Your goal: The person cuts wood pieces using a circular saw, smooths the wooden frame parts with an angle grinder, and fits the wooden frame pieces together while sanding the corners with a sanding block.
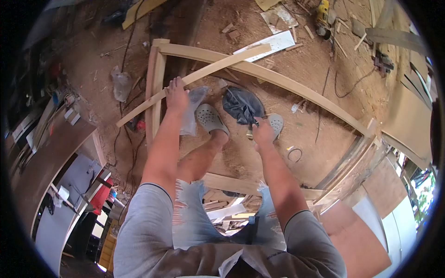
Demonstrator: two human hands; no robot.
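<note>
My left hand (176, 96) is closed over a long, narrow wooden strip (218, 66), which lies slantwise across the wooden frame (296, 87). Beneath that hand is a clear plastic bag (189, 116) on the ground. My right hand (263, 131) is closed at the gathered neck of a black plastic bag (242, 104); its fingertips are partly hidden. What the black bag contains does not show. Both hands are inside the frame's outline, near my grey clogs (211, 121).
A white board (271, 45) lies under the strip's far end. A yellow power tool (323, 18) rests at the upper right, with cords and wood scraps on the dirt floor. A shelf unit (69, 176) stands left; wooden panels (357, 231) lean at right.
</note>
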